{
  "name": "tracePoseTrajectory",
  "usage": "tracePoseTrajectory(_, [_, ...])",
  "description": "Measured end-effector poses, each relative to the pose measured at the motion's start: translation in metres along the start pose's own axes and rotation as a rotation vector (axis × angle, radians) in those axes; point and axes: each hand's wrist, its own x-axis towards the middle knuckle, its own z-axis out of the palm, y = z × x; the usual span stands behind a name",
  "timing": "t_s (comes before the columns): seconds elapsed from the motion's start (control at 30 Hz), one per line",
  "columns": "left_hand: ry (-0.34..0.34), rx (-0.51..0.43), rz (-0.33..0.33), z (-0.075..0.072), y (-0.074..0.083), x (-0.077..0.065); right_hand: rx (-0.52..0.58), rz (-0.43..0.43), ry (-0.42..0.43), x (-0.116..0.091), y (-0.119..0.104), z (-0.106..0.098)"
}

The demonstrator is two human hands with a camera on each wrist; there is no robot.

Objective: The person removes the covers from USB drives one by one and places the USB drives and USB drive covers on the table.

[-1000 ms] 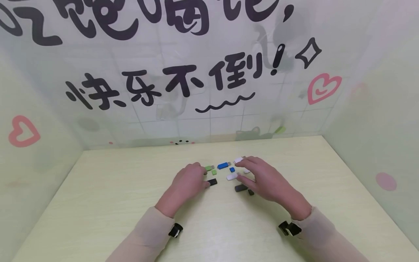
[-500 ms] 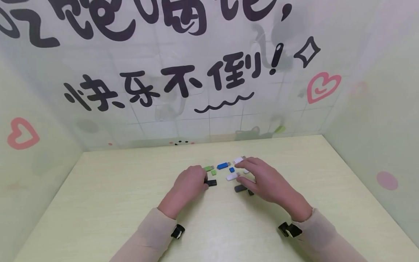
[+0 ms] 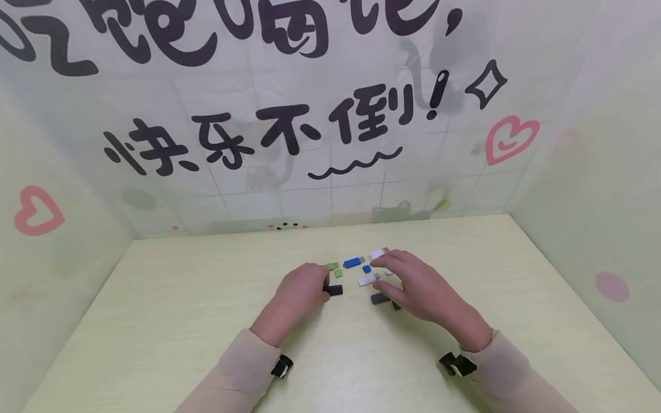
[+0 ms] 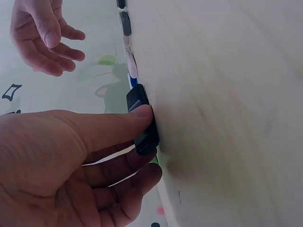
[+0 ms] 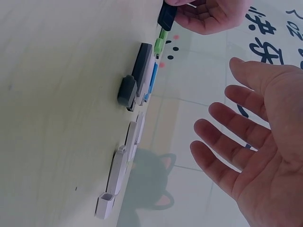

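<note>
My left hand (image 3: 299,291) pinches a black USB stick (image 4: 146,135) between thumb and fingers, low over the table. Part of the stick is hidden by the thumb. My right hand (image 3: 419,285) hovers with relaxed, parted fingers over the right side of the group, holding nothing. Under and beside it lie a white USB stick (image 3: 367,280), another white stick (image 3: 377,253) and a dark grey stick (image 5: 143,70) with its cap (image 5: 126,91). Between the hands are a blue stick (image 3: 353,263) with a blue cap (image 3: 366,268), and a green stick (image 3: 331,267) with a green cap (image 3: 338,273).
The pale wooden table (image 3: 170,321) is bounded by a back wall (image 3: 310,201) with large black lettering and by side walls. In the right wrist view, more white sticks and a white cap (image 5: 104,206) lie in a row. Each sleeve carries a black clip.
The left fingers, spread apart around the black USB stick a second ago, have come together on it, and the hand has shifted slightly toward me. My right hand has barely moved.
</note>
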Motion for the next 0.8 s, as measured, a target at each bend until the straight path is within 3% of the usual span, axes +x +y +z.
tracePoseTrajectory(0.8, [0.005, -0.007, 0.008, -0.003, 0.003, -0.003, -0.038, -0.061, -0.014, 0.013, -0.007, 0.009])
